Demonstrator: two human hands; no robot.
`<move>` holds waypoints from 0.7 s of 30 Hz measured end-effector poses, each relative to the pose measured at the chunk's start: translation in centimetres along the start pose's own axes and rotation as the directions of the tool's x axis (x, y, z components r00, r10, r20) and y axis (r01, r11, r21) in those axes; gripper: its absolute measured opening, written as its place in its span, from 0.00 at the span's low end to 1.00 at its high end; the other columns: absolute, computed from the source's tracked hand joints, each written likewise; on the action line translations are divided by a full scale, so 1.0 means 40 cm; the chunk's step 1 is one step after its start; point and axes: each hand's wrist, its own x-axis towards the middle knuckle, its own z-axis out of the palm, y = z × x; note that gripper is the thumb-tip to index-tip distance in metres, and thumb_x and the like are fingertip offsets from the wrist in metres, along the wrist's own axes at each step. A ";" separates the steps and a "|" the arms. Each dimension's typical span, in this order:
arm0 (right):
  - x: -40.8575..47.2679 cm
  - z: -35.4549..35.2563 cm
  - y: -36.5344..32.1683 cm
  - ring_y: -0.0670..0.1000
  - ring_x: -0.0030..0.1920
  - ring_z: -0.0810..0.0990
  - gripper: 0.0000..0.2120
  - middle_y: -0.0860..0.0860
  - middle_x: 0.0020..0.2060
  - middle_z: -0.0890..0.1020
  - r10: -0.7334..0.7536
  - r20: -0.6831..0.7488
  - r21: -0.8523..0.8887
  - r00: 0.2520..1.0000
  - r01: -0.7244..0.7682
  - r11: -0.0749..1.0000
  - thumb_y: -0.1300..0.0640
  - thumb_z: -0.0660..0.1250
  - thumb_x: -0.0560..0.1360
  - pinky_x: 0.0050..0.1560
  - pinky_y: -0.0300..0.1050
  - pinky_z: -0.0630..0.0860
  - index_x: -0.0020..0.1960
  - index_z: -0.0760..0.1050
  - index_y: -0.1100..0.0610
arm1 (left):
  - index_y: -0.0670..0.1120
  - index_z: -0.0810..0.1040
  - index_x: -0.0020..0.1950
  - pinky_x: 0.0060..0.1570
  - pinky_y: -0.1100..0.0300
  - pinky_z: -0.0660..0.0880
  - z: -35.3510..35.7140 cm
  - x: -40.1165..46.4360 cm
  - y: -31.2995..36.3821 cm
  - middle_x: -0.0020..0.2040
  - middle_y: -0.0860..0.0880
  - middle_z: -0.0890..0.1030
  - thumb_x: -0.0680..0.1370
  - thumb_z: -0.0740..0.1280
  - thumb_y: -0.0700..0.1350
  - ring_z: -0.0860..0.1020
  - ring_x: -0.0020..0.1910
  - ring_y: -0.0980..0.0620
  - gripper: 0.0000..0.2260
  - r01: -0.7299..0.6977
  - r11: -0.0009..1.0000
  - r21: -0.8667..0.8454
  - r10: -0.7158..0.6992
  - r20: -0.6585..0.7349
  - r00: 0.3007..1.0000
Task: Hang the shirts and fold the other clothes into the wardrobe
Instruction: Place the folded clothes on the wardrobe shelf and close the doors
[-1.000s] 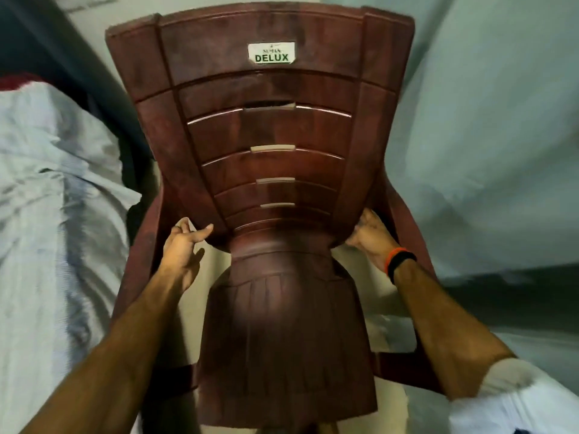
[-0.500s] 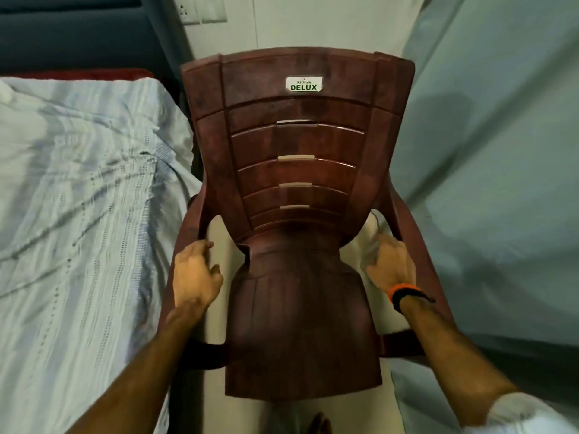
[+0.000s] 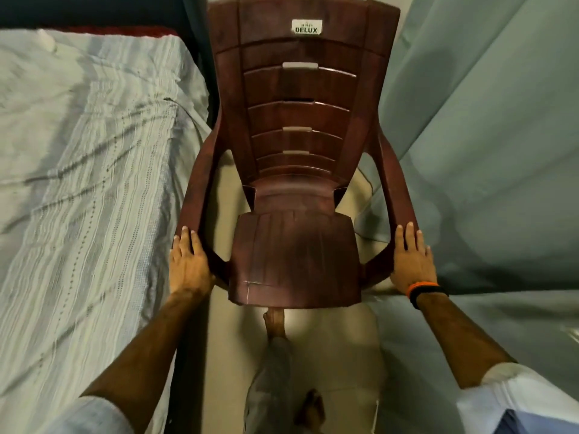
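Standing in the narrow gap between two beds, a dark reddish-brown plastic armchair (image 3: 297, 170) fills the middle of the view, its slatted back toward the top of the frame and a white label (image 3: 306, 26) reading DELUX near the top of that back. None of the shirts or other clothes and no wardrobe can be made out; the chair is the only thing being handled. The left hand (image 3: 188, 264) rests on the front end of the chair's left armrest (image 3: 195, 195), its fingers (image 3: 185, 238) lying along the rail; whether they curl round it cannot be told. The right hand (image 3: 412, 261) lies in the same way on the front end of the right armrest (image 3: 399, 189), fingers (image 3: 409, 234) extended along it, with an orange and black band (image 3: 426, 289) at the wrist. Below the seat edge, a bare foot (image 3: 275, 321) and a grey trouser leg (image 3: 269, 377) stand on the pale tiled floor (image 3: 338, 346). A bed with a rumpled, pale striped sheet (image 3: 84, 170) lies to the left, touching or just beside the chair's arm. A plain grey-green sheet (image 3: 488, 126) covers the bed on the right.
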 end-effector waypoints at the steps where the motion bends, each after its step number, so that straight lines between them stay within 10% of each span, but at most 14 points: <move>1: -0.018 0.015 0.008 0.63 0.79 0.44 0.44 0.61 0.79 0.42 -0.011 0.000 0.005 1.000 0.011 1.000 0.63 0.65 0.76 0.77 0.60 0.53 0.80 0.38 0.61 | 0.39 0.41 0.80 0.78 0.47 0.48 0.012 -0.024 -0.009 0.80 0.39 0.41 0.72 0.75 0.47 0.44 0.79 0.39 0.50 -0.001 1.000 -0.002 0.001 0.004 1.000; 21: 0.007 0.056 0.029 0.62 0.77 0.33 0.50 0.60 0.77 0.31 -0.183 -0.060 0.110 0.981 0.189 0.976 0.73 0.62 0.69 0.76 0.59 0.41 0.78 0.32 0.63 | 0.42 0.31 0.77 0.75 0.40 0.45 0.030 0.032 -0.072 0.76 0.43 0.28 0.72 0.72 0.40 0.31 0.76 0.38 0.53 -0.142 0.987 -0.075 0.152 0.156 0.976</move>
